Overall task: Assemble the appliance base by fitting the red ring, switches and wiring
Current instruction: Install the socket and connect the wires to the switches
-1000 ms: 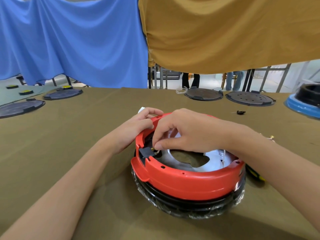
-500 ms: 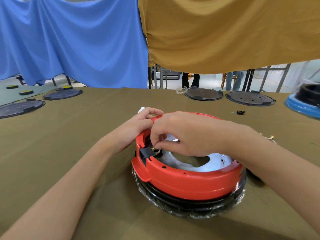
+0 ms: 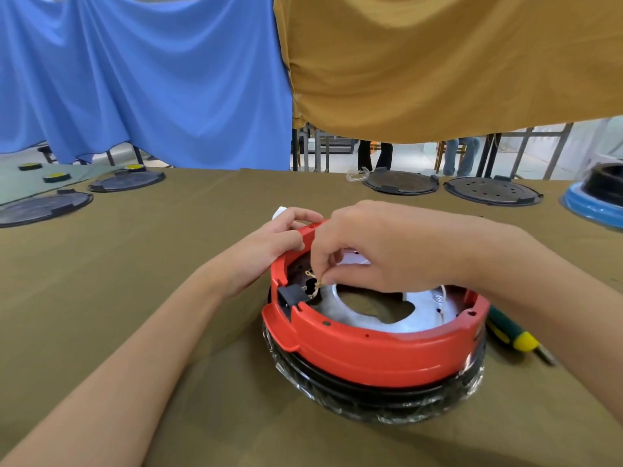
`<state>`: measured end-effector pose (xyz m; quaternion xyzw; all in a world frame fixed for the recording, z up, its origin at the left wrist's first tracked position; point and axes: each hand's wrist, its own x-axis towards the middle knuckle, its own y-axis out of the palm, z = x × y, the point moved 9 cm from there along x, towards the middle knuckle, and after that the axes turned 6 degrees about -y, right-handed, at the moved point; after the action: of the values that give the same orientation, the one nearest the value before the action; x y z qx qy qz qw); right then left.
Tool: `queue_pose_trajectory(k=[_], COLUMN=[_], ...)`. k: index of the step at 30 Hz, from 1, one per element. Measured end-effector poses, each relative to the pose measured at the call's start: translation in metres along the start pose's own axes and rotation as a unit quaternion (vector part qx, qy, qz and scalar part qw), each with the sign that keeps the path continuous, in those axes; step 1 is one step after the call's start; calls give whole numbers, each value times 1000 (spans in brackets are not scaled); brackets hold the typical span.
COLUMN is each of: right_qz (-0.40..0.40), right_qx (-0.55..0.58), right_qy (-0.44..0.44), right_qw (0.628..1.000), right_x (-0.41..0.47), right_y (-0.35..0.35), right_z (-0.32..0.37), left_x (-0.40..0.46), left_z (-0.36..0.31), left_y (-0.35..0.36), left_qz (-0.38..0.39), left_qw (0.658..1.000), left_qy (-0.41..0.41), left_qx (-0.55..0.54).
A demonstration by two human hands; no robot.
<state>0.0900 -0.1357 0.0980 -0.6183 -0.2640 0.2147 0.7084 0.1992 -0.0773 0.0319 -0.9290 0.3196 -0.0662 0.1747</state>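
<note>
Right hand point(image 3: 387, 251) has lifted slightly, now pinching a small brass wire terminal point(image 3: 316, 284) above the black plastic switch socket point(image 3: 292, 295); not seated yet. Left hand point(image 3: 273, 244) still grips the glossy red plastic ring point(image 3: 371, 348).

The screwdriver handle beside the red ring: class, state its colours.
The screwdriver handle is dark green with yellow; the head view shows it best.
</note>
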Motion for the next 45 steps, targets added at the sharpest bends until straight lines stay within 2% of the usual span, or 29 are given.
queue_pose_trajectory(k=[8,23,33,39,45], right_qz=[32,14,5,33,25], right_qx=[-16,-11,69,28,-6], right_qy=[3,-8,25,24,4], right_qw=[999,1000,997,999,1000], right_x=[1,5,-2,0,3], right_y=[8,12,0,12,12], right_z=[6,14,0,3,9], left_x=[-4,-2,-4,-4,-4], left_z=[-2,-2,-3,-4,-1], left_y=[2,1,1,0,0], left_qz=[-2,-17,-24,-23,-22], left_qw=[1000,1000,1000,1000,1000], left_qy=[-5,-6,-5,-9,-15], left_qx=[-4,-15,-3,13,0])
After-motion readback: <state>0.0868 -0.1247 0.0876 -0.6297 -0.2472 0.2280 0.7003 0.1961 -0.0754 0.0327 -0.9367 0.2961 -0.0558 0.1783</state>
